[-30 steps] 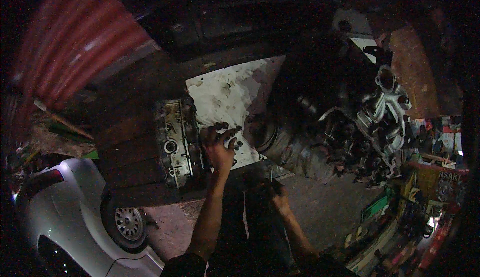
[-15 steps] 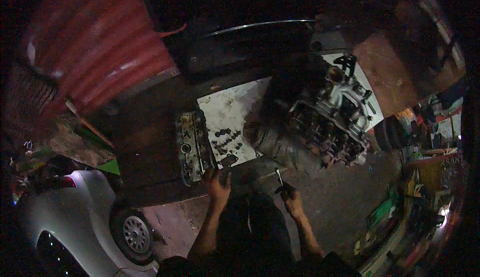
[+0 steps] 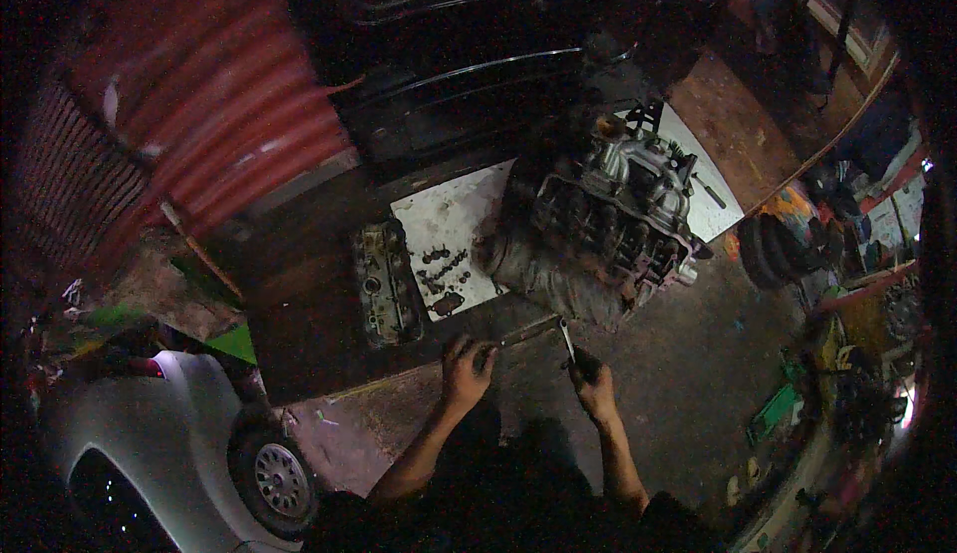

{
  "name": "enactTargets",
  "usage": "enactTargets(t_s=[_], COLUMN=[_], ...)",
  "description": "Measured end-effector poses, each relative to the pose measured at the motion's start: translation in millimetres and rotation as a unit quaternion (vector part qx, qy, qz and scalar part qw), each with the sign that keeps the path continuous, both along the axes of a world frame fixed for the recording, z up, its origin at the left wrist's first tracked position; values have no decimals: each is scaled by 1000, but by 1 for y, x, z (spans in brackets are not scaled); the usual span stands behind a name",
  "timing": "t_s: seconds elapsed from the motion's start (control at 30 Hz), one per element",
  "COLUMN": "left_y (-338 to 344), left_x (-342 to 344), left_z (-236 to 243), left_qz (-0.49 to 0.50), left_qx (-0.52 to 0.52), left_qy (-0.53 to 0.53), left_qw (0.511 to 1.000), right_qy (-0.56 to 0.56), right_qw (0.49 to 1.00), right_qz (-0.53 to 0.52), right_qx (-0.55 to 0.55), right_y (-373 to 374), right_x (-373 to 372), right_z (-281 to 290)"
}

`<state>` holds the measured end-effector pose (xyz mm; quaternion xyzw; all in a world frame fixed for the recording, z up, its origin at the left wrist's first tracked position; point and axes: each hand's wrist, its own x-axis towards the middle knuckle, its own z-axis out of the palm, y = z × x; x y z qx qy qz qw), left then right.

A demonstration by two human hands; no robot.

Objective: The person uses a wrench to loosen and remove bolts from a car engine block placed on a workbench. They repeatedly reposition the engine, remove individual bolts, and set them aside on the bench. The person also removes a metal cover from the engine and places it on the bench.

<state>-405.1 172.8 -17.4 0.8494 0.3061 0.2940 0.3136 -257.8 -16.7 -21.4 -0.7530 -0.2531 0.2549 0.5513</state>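
My right hand (image 3: 594,391) is closed round a slim metal wrench (image 3: 567,340), whose end points up towards the bench edge. My left hand (image 3: 466,372) is just off the front edge of the bench, fingers bent and thumb apart, with nothing visible in it. Beyond it lies a long, dirty engine valve cover (image 3: 387,282). Beside the cover, several small dark bolts (image 3: 436,279) and a flat dark plate (image 3: 446,303) rest on a white sheet (image 3: 454,202). To the right sits a greasy engine (image 3: 628,214) with its top open.
The dark bench (image 3: 299,294) runs across in front of me. A brown board (image 3: 738,124) lies at the far right, with tyres (image 3: 766,252) below it. At lower left stands a silver car (image 3: 164,433). Red corrugated sheet (image 3: 199,84) rises at the far left, and clutter lines the right side.
My left hand has moved right, away from the valve cover, towards the wrench. My right hand still holds the wrench, now a little further right. The view has shifted slightly.
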Motion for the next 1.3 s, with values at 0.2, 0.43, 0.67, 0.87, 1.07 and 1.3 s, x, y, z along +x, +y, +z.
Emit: enactTargets(t_s=[0.2, 0.43, 0.67, 0.87, 1.07, 1.3], left_y=[-48, -151, -252, -283, -278, -258], left_x=[-1, 16, 51, 99, 176, 286], left_z=[-38, -28, -31, -6, -21, -14], left_qz=[56, 73, 49, 20, 27, 109], left_qx=[0, -43, -130, -169, -245, -454], left_qy=[-31, -11, -83, -49, -87, -172], left_qw=[998, 996, 987, 984, 965, 868], right_qy=[-2, 80, 207, 215, 107, 212], right_qw=[999, 997, 976, 976, 992, 977], right_qz=[30, -12, -68, -32, -62, -7], right_qx=[-37, 8, 5, -2, 22, 29], right_y=[-54, -162, -248, -275, -256, -229], right_x=[14, 33, 54, 104, 197, 287], right_z=[2, -8, 2, -4, -56, -1])
